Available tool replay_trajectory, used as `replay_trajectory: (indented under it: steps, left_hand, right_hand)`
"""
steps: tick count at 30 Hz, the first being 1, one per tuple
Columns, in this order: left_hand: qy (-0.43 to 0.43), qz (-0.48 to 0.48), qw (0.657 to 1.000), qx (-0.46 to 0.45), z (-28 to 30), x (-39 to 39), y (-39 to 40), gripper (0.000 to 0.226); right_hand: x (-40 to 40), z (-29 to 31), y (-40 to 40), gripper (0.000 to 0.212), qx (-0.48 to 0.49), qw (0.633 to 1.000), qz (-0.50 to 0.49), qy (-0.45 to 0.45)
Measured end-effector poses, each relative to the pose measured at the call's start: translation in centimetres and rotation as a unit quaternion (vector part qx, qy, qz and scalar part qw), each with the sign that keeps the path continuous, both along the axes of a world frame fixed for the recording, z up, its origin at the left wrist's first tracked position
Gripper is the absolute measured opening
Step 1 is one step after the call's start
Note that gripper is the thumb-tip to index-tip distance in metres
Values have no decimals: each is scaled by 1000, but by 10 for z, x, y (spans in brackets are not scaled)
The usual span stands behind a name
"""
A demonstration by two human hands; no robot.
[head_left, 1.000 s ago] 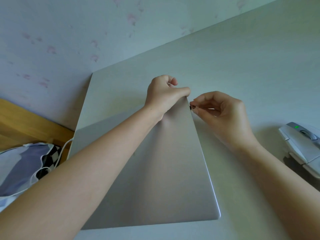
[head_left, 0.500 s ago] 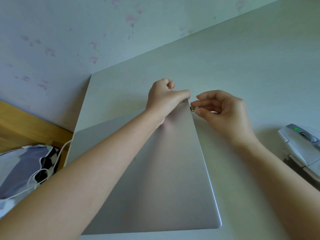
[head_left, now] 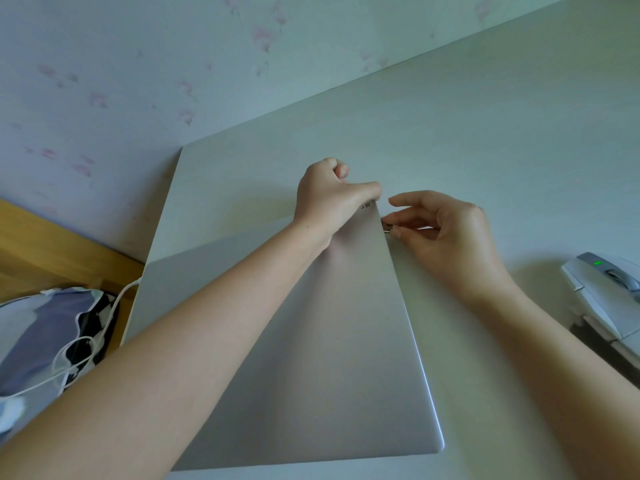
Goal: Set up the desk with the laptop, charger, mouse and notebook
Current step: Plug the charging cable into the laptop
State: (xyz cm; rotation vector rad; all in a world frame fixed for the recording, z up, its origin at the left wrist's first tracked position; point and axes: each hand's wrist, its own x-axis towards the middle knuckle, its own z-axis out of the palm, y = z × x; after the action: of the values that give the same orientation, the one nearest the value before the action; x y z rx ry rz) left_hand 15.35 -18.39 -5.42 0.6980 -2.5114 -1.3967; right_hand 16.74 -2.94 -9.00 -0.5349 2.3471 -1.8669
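A closed silver laptop [head_left: 346, 358] lies flat on the pale desk [head_left: 485, 133]. My left hand [head_left: 329, 199] is curled over its far right corner, thumb and fingers pinching that corner. My right hand [head_left: 450, 237] is just right of the laptop and pinches a small metal plug [head_left: 386, 226] between thumb and middle fingers, with the index finger raised. The plug's tip touches the laptop's right edge near the far corner. A grey-white mouse [head_left: 609, 289] with a green light sits at the right edge of view. No notebook is in view.
A white cable [head_left: 104, 317] runs off the desk's left edge onto a patterned cloth bag [head_left: 38, 334] below. A wooden surface [head_left: 52, 244] lies beside the desk on the left. A flowered wall [head_left: 138, 81] borders the desk at the back.
My right hand has slid the plug slightly nearer along the laptop's right edge, and its index finger has lifted off. My left hand stays on the corner.
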Motion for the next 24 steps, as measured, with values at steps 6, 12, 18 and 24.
replay_trajectory:
  steps: [6, 12, 18, 24]
  left_hand:
    - [-6, -3, 1000, -22, -8, 0, 1, 45]
    - [60, -83, 986, -135, -17, 28, -3, 15]
    - [37, -215, 890, -401, -33, 76, -11, 49]
    - [30, -206, 892, -402, -36, 77, -7, 52]
  right_hand:
    - [2, -1, -3, 50, -5, 1000, -10, -7]
    - [8, -3, 3, 55, 123, 991, -7, 57]
    - [27, -16, 7, 44, 300, 922, -60, 238]
    - [44, -12, 1, 44, 305, 912, -17, 273]
